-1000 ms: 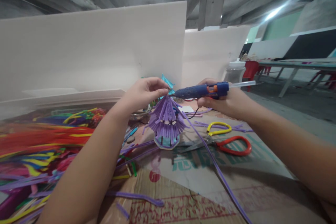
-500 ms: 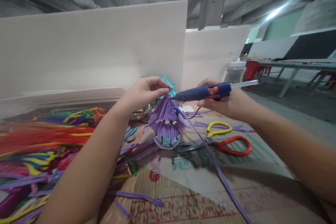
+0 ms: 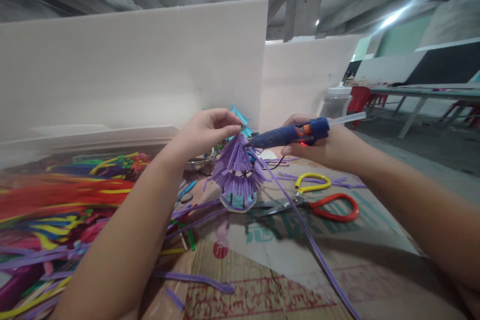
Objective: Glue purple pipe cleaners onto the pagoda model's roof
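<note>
A small tiered tower of purple pipe cleaners [image 3: 240, 172] stands upright on a pale blue base. My left hand [image 3: 212, 130] pinches its tip between thumb and fingertips. In my right hand [image 3: 318, 147] is a blue glue gun [image 3: 290, 132] with a clear glue stick out of its back and a red light glowing. The nozzle points left and meets the upper purple tier; whether it touches cannot be made out. A long purple pipe cleaner [image 3: 305, 227] trails from the tower toward the front edge. Behind the tower shows a turquoise pipe-cleaner piece [image 3: 241, 117].
Scissors with yellow and red handles [image 3: 333, 207] lie right of the tower. Many coloured pipe cleaners [image 3: 71, 190] are heaped at the left. A clear pump bottle [image 3: 335, 102] stands at the back right, before a white board [image 3: 150, 65]. Printed cardboard [image 3: 262, 260] covers the table.
The glue gun's nozzle has dipped slightly down the upper purple tier, and its back end has shifted a little left. My left hand keeps its pinch at the tip.
</note>
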A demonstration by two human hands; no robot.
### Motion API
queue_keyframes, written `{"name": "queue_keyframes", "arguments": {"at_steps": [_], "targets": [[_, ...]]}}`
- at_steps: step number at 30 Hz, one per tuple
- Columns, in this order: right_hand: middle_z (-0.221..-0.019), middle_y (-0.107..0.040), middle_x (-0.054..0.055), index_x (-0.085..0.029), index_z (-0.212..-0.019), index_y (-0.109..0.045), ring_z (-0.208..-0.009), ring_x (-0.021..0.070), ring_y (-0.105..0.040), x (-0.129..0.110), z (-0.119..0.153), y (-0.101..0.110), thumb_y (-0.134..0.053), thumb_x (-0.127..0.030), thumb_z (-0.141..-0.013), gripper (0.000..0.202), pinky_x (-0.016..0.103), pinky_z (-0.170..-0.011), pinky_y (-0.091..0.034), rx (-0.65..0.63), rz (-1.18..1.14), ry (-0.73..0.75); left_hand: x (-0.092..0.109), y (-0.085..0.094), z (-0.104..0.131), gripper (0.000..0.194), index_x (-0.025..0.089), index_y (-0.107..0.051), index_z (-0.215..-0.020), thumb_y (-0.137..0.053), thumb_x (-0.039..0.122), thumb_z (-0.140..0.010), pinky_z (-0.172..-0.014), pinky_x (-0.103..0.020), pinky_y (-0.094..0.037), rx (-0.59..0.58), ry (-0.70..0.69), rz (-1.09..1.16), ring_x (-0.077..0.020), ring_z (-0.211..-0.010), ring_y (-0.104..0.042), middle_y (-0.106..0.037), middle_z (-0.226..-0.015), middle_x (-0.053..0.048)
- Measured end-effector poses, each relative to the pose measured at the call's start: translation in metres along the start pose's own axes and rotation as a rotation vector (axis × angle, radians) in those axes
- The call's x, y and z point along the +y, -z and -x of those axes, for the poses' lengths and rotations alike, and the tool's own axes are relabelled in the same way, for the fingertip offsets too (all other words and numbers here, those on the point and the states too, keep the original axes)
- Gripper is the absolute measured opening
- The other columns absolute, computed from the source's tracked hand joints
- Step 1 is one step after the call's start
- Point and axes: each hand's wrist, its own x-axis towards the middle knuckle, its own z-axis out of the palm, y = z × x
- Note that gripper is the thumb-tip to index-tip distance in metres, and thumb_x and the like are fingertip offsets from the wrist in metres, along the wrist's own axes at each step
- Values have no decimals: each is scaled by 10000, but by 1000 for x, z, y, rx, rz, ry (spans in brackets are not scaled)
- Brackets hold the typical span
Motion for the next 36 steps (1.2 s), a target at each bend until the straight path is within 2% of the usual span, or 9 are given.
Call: {"name": "queue_keyframes", "arguments": {"at_steps": [6, 10, 14, 20, 23, 30, 36], "targets": [[-702, -630, 2, -217, -896, -615, -647, 170, -546, 1, 2, 0, -703, -618, -737, 441, 280, -572, -379, 0, 28, 22, 1, 0, 0, 210, 144, -690, -901, -681, 339, -826, -673, -254, -443, 4, 2, 5, -129, -739, -594, -682, -822, -26], [-686, -618, -3, -212, -896, -616, -643, 160, -535, -3, 3, 2, -706, -555, -767, 377, 279, -586, -382, -33, 17, 33, 2, 0, 0, 174, 146, -691, -896, -673, 308, -836, -682, -248, -448, 4, 2, -3, -119, -729, -590, -685, -824, -22], [-691, -609, 2, -207, -857, -612, -644, 163, -519, -3, 3, 3, -711, -601, -738, 423, 285, -581, -369, -50, 37, 47, 1, 0, 0, 170, 148, -693, -900, -675, 305, -838, -678, -245, -443, 11, 7, -8, -114, -720, -581, -680, -817, -17], [-687, -611, -5, -197, -872, -604, -666, 160, -539, -4, 4, 3, -733, -566, -758, 407, 273, -592, -381, -104, -65, 51, 0, 0, 0, 195, 143, -695, -909, -679, 323, -833, -673, -255, -438, 5, 1, -2, -123, -726, -583, -680, -821, -23], [-686, -608, -9, -198, -852, -603, -657, 152, -526, -4, 4, 4, -731, -557, -762, 392, 272, -589, -371, -108, -40, 68, -1, 0, 0, 210, 135, -694, -913, -688, 327, -828, -670, -252, -429, 1, -1, 18, -118, -728, -576, -673, -819, -23], [-724, -646, 11, -201, -877, -632, -715, 192, -565, -2, 4, 6, -728, -658, -704, 498, 299, -639, -392, -122, 5, 95, -2, 1, 0, 214, 134, -695, -910, -694, 328, -823, -702, -261, -436, 3, -7, 26, -119, -746, -582, -677, -832, -23], [-754, -626, 8, -192, -882, -616, -713, 174, -540, -1, 4, 7, -719, -633, -736, 476, 288, -620, -389, -172, 18, 123, -1, 0, 0, 195, 136, -695, -898, -692, 317, -827, -714, -259, -446, 7, -15, 27, -116, -744, -585, -680, -832, -21]]}}
